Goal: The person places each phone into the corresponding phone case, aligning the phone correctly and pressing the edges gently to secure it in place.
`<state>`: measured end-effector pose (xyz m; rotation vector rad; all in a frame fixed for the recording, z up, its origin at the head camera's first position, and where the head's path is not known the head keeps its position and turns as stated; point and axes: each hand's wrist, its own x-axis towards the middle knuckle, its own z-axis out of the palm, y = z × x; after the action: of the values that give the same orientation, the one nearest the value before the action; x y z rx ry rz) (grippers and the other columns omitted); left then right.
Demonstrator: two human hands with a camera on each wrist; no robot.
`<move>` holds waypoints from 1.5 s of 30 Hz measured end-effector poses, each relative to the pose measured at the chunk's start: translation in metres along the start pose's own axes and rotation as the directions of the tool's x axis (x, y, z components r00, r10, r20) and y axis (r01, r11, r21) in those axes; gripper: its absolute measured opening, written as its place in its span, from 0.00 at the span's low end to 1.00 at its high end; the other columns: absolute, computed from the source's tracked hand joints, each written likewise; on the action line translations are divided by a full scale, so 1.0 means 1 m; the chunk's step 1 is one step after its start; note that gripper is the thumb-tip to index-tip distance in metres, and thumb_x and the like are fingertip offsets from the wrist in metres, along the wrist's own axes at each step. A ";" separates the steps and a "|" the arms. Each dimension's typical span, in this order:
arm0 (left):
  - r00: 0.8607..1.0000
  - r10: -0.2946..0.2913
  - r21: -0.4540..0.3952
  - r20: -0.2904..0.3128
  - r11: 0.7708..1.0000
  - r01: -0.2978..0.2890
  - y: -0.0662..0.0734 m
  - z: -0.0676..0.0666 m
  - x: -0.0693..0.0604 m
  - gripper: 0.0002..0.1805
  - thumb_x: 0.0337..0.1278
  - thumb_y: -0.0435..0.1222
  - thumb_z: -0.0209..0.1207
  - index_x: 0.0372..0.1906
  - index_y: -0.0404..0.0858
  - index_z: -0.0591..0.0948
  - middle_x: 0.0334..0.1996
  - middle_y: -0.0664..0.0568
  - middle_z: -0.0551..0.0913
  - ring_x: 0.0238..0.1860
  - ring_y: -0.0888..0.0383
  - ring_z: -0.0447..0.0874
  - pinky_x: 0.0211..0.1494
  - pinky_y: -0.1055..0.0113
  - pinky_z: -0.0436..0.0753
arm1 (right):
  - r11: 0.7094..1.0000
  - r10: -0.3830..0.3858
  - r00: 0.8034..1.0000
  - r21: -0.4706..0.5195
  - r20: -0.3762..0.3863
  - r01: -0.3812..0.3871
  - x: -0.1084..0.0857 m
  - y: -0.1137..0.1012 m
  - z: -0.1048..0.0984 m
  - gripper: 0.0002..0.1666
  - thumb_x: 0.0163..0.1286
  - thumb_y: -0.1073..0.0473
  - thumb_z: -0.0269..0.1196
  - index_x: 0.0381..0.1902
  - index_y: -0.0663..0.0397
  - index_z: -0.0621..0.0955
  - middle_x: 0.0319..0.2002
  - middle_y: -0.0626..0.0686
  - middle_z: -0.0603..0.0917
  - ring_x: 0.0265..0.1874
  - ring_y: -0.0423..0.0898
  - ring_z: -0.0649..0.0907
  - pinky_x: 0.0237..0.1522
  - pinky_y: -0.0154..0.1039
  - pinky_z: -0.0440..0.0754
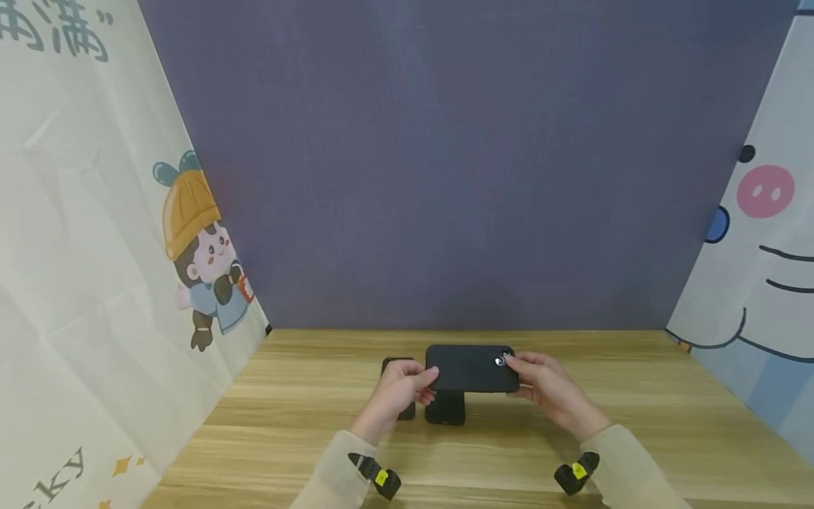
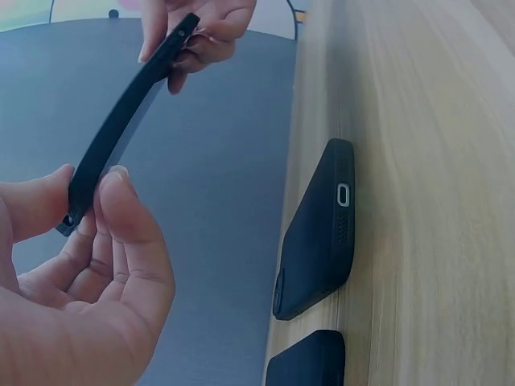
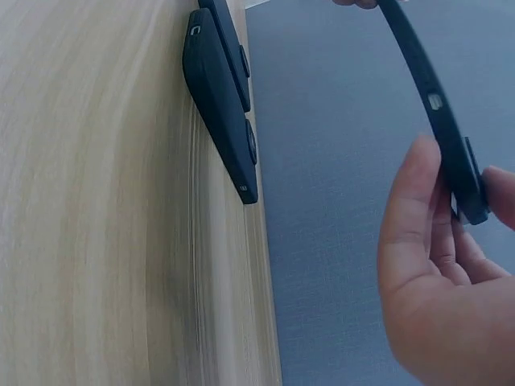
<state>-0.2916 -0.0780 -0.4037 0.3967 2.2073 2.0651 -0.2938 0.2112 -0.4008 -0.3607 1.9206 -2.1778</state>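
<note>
A black phone case (image 1: 470, 369) is held up above the table, long side level, its back with the camera corner facing the head view. My left hand (image 1: 396, 393) pinches its left end between thumb and fingers. At the other end, my right hand (image 1: 558, 393) grips beside the camera corner. Seen edge-on in the left wrist view, the case (image 2: 121, 121) looks thin and bowed. Below it on the table lies a black phone (image 1: 446, 411), partly hidden by the case. A second black phone (image 1: 408, 413) lies to its left, mostly behind my left hand.
The wood-grain table (image 1: 305, 403) meets a dark blue-grey panel (image 1: 445, 177) at the back. Printed cloths with cartoon figures hang at the left (image 1: 95, 247) and right (image 1: 750, 283). A strap with a small black device (image 1: 384, 483) sits on each sleeve.
</note>
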 end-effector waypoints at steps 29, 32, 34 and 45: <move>0.996 0.021 0.090 0.087 0.996 -0.029 -0.003 0.002 -0.002 0.14 0.68 0.38 0.64 0.32 0.31 0.80 0.27 0.48 0.84 0.27 0.54 0.84 0.35 0.63 0.86 | 0.997 0.000 0.945 -0.071 -0.328 -0.025 0.008 0.006 0.013 0.25 0.80 0.43 0.55 0.40 0.62 0.81 0.29 0.46 0.84 0.29 0.40 0.83 0.35 0.35 0.81; 0.996 0.017 0.094 0.087 0.995 -0.026 -0.003 0.002 -0.002 0.14 0.68 0.38 0.64 0.32 0.31 0.80 0.26 0.48 0.84 0.26 0.56 0.83 0.35 0.63 0.86 | 0.996 -0.001 0.941 -0.080 -0.338 -0.028 0.007 0.007 0.014 0.25 0.80 0.43 0.54 0.39 0.60 0.82 0.29 0.46 0.83 0.29 0.40 0.82 0.34 0.35 0.81; 0.996 0.017 0.099 0.089 0.995 -0.026 -0.004 0.003 -0.002 0.13 0.68 0.38 0.64 0.32 0.30 0.80 0.26 0.48 0.84 0.26 0.56 0.82 0.35 0.62 0.86 | 0.996 0.000 0.936 -0.080 -0.353 -0.030 0.007 0.007 0.014 0.24 0.80 0.44 0.54 0.36 0.59 0.82 0.29 0.46 0.82 0.27 0.40 0.81 0.33 0.34 0.80; 0.997 -0.006 0.077 0.081 0.997 0.000 -0.006 0.005 0.000 0.13 0.66 0.38 0.66 0.32 0.33 0.79 0.27 0.49 0.84 0.27 0.54 0.83 0.36 0.62 0.86 | 0.999 0.036 0.932 -0.005 -0.362 -0.040 0.008 0.010 0.013 0.21 0.81 0.48 0.54 0.30 0.51 0.81 0.26 0.44 0.80 0.25 0.39 0.80 0.30 0.33 0.79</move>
<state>-0.2909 -0.0736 -0.4105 0.4746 2.2437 1.9302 -0.2974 0.1953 -0.4094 0.0868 2.0999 -2.3373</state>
